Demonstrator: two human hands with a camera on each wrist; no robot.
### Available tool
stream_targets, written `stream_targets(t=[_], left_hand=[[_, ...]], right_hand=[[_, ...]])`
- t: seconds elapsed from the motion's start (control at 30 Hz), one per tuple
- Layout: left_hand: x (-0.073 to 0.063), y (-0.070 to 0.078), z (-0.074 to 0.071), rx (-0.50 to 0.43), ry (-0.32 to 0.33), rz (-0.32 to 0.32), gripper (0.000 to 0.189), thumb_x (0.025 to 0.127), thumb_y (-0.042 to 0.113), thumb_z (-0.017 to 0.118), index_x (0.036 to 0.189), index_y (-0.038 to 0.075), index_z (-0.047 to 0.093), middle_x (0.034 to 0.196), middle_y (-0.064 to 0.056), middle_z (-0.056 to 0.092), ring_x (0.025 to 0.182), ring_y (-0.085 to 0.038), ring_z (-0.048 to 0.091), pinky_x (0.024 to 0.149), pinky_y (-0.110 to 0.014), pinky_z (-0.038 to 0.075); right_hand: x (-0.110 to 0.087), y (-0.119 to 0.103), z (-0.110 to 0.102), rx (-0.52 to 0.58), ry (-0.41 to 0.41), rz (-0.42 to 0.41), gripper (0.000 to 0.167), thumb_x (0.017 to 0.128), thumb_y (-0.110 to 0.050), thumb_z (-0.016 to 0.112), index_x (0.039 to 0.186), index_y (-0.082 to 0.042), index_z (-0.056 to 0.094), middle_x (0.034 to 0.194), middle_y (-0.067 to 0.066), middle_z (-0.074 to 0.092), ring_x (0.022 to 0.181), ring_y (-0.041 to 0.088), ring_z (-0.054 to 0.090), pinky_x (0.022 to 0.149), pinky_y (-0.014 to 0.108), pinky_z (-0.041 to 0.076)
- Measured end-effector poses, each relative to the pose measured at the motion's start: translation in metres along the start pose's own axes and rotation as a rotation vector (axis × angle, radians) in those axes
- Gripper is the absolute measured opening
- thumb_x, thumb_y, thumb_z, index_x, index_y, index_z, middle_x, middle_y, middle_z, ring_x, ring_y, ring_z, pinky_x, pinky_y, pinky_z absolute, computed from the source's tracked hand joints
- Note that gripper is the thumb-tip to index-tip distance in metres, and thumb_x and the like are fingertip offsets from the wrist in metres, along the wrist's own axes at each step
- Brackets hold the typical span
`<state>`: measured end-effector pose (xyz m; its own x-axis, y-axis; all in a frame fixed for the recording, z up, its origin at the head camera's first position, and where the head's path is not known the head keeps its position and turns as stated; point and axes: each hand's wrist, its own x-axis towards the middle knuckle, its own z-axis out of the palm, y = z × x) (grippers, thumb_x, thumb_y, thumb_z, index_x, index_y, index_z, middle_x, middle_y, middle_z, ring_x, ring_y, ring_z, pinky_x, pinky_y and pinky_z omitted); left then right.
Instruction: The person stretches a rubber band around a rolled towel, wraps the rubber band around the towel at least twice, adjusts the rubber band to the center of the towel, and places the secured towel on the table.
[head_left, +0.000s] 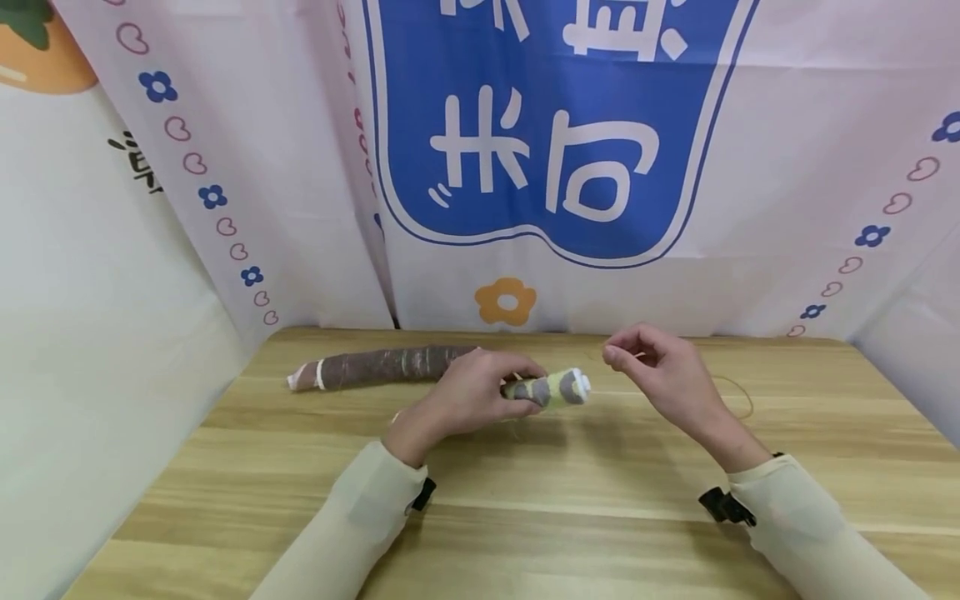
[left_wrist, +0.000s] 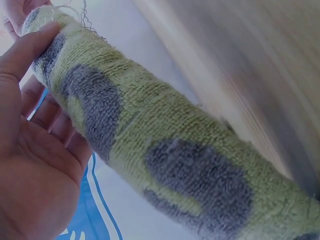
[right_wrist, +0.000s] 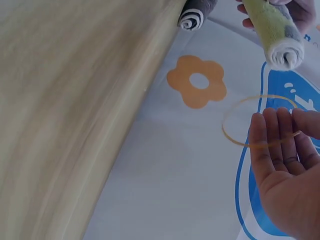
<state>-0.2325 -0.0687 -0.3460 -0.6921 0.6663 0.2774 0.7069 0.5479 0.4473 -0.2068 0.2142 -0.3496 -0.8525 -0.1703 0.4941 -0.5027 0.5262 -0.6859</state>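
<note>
My left hand [head_left: 480, 385] grips a rolled towel [head_left: 553, 388], yellow-green with grey patches, above the wooden table. The towel's white coiled end [right_wrist: 286, 54] points toward my right hand. In the left wrist view the thumb [left_wrist: 32, 47] lies over the far end of the roll, with fingers behind it. My right hand [head_left: 667, 379] is raised to the right of the towel, apart from it. Between thumb and fingertips it pinches a thin yellow-orange rubber band [right_wrist: 240, 144], which hangs in a loop; this band is barely visible in the head view.
Behind my left hand a dark brown rolled towel [head_left: 375, 367] lies on the wooden table [head_left: 525, 517], with a white band [head_left: 321, 373] near its left end. Another thin yellow loop [head_left: 749, 400] appears beyond my right wrist. A printed cloth [head_left: 435, 283] hangs along the table's back edge.
</note>
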Motion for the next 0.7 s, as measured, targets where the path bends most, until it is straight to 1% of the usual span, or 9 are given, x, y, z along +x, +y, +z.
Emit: stream_targets(t=[0.07,0.2,0.27,0.47,0.57,0.7], left_hand=[[0.000,0.001,0.001,0.002,0.013,0.014,0.031,0.090,0.023,0.089,0.120,0.019,0.079,0.106,0.009,0.077,0.088,-0.003,0.069,0.078,-0.029,0.056],[0.001,0.002,0.003,0.012,0.036,0.035,0.033,0.088,0.024,0.090,0.119,0.019,0.079,0.105,0.009,0.077,0.087,-0.002,0.068,0.077,-0.029,0.055],[0.001,0.003,0.004,0.013,0.041,0.039,0.033,0.088,0.024,0.091,0.118,0.019,0.079,0.104,0.008,0.077,0.087,-0.003,0.068,0.076,-0.028,0.055],[0.000,0.004,0.011,0.017,0.067,0.020,0.035,0.085,0.025,0.093,0.114,0.019,0.076,0.102,0.008,0.077,0.087,-0.004,0.070,0.075,-0.028,0.056],[0.001,0.005,0.012,0.032,0.080,0.013,0.042,0.084,0.027,0.094,0.120,0.018,0.072,0.104,0.005,0.079,0.090,-0.006,0.072,0.076,-0.030,0.056],[0.002,0.007,0.012,0.027,0.075,0.016,0.054,0.085,0.027,0.093,0.132,0.017,0.069,0.108,0.004,0.079,0.094,-0.007,0.073,0.076,-0.029,0.057]], right_hand=[[0.000,-0.002,0.002,0.014,-0.004,-0.003,0.009,0.101,-0.013,0.075,0.107,-0.006,0.075,0.097,0.004,0.076,0.084,0.021,0.070,0.071,0.020,0.055],[-0.001,-0.004,0.007,0.032,-0.017,-0.014,0.008,0.100,-0.012,0.076,0.107,-0.006,0.076,0.096,0.003,0.075,0.082,0.016,0.069,0.068,0.022,0.055],[-0.001,-0.005,0.010,0.033,-0.029,-0.014,0.008,0.101,-0.012,0.076,0.107,-0.007,0.076,0.096,0.002,0.076,0.083,0.015,0.069,0.070,0.022,0.055],[-0.003,-0.008,0.016,0.073,-0.058,-0.028,0.006,0.101,-0.011,0.075,0.106,-0.009,0.078,0.100,0.000,0.077,0.088,0.016,0.071,0.075,0.023,0.058],[-0.004,-0.009,0.017,0.089,-0.069,-0.052,0.006,0.100,-0.009,0.076,0.105,-0.010,0.079,0.101,-0.002,0.075,0.088,0.014,0.070,0.075,0.024,0.059],[-0.004,-0.008,0.017,0.085,-0.088,-0.108,0.008,0.098,-0.006,0.077,0.103,-0.011,0.081,0.100,-0.005,0.073,0.089,0.014,0.069,0.076,0.026,0.060]])
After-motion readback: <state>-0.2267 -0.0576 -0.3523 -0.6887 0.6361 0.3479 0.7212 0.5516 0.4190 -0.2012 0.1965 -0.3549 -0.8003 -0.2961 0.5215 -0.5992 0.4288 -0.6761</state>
